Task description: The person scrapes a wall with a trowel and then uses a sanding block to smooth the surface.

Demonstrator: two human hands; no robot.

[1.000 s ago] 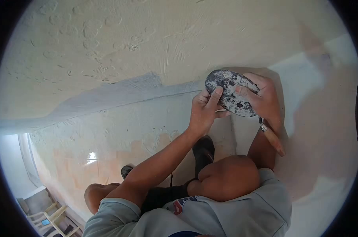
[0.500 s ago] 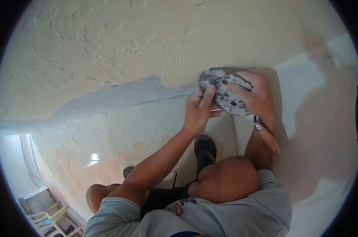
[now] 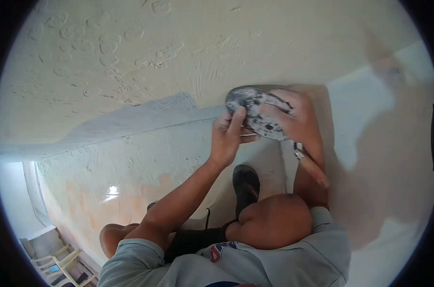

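My left hand [image 3: 226, 139] is closed on the left lower side of a rounded, flattish piece [image 3: 252, 112], mottled black and whitish. Its thumb presses on the face and its fingers reach underneath. From the other side, my right hand [image 3: 296, 115] grips the same piece, with fingers lying across its upper face. Below the right wrist sticks out a reddish-brown wooden handle [image 3: 316, 173] with a metal collar [image 3: 298, 152]; how it is held is hidden. Both hands are close to the wall's lower part.
A rough cream wall [image 3: 217, 52] with raised marks meets a pale floor [image 3: 145, 162] along a grey patched strip [image 3: 145, 112]. Another wall [image 3: 379, 158] stands at right. A dark shoe [image 3: 246, 179] is below my hands. A pale chair-like frame [image 3: 59, 263] is at lower left.
Both hands, the mottled piece and the wooden handle have shifted slightly left in view. The grip looks the same.
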